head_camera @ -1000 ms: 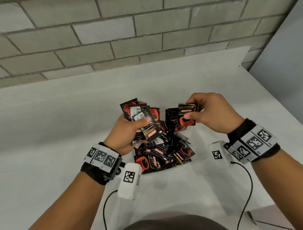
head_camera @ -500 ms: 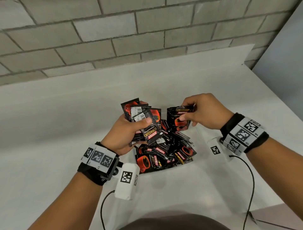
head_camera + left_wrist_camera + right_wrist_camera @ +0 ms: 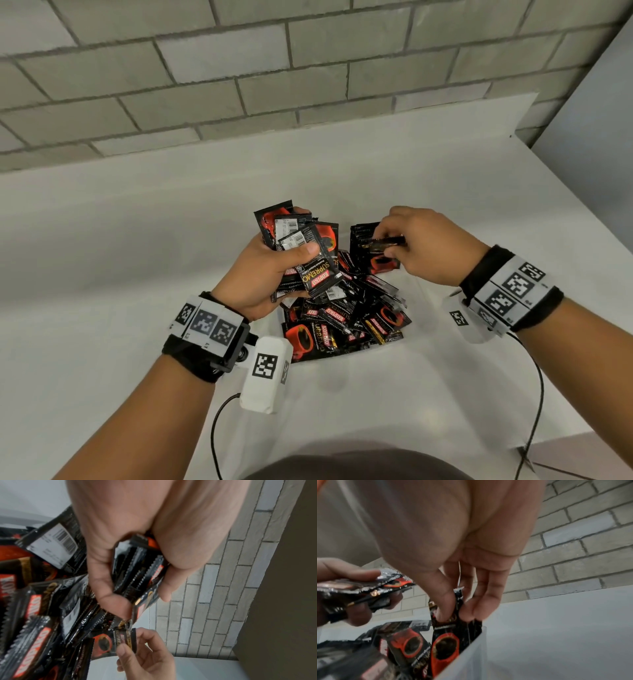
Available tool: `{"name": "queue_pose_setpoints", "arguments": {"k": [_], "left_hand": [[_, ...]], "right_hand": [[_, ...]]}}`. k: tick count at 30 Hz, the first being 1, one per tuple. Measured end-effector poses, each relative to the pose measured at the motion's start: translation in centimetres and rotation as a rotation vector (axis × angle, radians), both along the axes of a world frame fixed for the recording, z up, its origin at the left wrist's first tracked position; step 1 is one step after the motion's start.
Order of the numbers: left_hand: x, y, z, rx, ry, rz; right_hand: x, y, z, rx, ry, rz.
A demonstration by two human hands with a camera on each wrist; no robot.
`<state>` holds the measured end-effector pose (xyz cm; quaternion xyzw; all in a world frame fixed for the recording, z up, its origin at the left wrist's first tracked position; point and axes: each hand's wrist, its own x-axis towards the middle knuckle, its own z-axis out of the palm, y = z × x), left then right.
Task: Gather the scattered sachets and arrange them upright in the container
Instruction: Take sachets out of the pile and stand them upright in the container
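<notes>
My left hand [image 3: 274,263] grips a fanned bunch of black-and-red coffee sachets [image 3: 308,250], thumb pressed on the front one; the left wrist view shows the same bunch [image 3: 137,572] inside curled fingers. My right hand [image 3: 418,246] pinches the top edge of an upright sachet [image 3: 373,253] between thumb and fingertips. In the right wrist view that sachet [image 3: 447,642] stands against the wall of a clear container [image 3: 471,655]. A loose heap of sachets [image 3: 342,322] lies below both hands; whether all of it sits inside the container I cannot tell.
A white table [image 3: 137,274] runs back to a grey brick wall [image 3: 274,85]. Its right edge [image 3: 582,212] drops off near my right wrist. Black cables [image 3: 537,394] hang from the wrist cameras over the table's front.
My right hand has lowered its sachet and shifted slightly left, toward the upright ones beside the heap. The left hand keeps its bunch in nearly the same place.
</notes>
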<state>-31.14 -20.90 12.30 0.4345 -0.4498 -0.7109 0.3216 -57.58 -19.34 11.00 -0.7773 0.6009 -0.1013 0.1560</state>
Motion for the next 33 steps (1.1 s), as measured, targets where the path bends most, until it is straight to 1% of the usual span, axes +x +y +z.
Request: {"name": "queue_pose_setpoints", "arguments": {"k": [3, 7, 11, 15, 18, 21, 23, 26, 28, 29, 30, 33], "left_hand": [[0.0, 0.0, -0.1, -0.002, 0.000, -0.004], [0.1, -0.1, -0.4, 0.015, 0.018, 0.002], [-0.1, -0.2, -0.4, 0.019, 0.011, 0.004], [-0.1, -0.2, -0.6, 0.025, 0.002, -0.014], [-0.1, -0.2, -0.7, 0.026, 0.002, -0.023], [-0.3, -0.1, -0.4, 0.019, -0.003, -0.027], [-0.6, 0.0, -0.3, 0.015, 0.005, -0.032], [-1.2, 0.2, -0.3, 0.017, 0.052, -0.025], [-1.7, 0.4, -0.1, 0.032, 0.107, -0.020], [-1.9, 0.5, 0.1, 0.048, 0.132, -0.017], [-2.0, 0.5, 0.2, 0.067, 0.158, -0.014], [-2.4, 0.8, 0.6, 0.135, 0.244, -0.029]], "right_hand": [[-0.2, -0.2, -0.4, -0.022, -0.051, -0.084], [0.0, -0.8, -0.9, 0.028, -0.058, -0.136], [0.3, -1.5, -0.8, 0.029, -0.014, -0.125], [0.6, -1.4, -1.2, 0.037, 0.088, -0.112], [0.5, -1.2, -1.4, 0.065, 0.095, -0.107], [0.3, -1.0, -0.6, 0.061, 0.080, -0.125], [0.3, -0.7, 0.4, 0.040, 0.002, -0.134], [1.2, 0.2, 2.4, -0.031, -0.283, -0.130], [2.5, 1.3, 3.9, -0.023, -0.482, -0.110], [3.2, 1.8, 4.5, -0.001, -0.541, -0.081], [3.7, 2.2, 4.8, 0.019, -0.554, -0.036], [4.4, 2.8, 4.3, 0.010, -0.415, 0.117]]}}
